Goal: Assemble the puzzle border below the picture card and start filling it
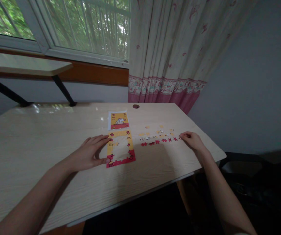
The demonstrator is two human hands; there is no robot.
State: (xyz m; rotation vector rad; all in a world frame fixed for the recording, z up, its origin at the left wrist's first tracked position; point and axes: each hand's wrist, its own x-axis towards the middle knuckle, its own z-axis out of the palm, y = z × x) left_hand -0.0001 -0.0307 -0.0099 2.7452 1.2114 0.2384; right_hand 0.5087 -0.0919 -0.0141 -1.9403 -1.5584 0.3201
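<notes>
A jigsaw puzzle border, yellow above and red below, lies on the table with a mostly bare middle. My left hand rests at its left side, thumb and fingers apart, the tips touching the edge. To the right, loose puzzle pieces lie in rough rows: red ones nearest, white and yellow ones behind. At the right end of the red row, my right hand is closed in a pinch on a small puzzle piece, partly hidden by the fingertips. Behind the border lies a picture card showing a white animal on yellow and red.
The wooden table ends at a front edge close to me and slants away at right. A raised shelf on black legs stands at the back left. A round hole is near the back edge, before a curtain.
</notes>
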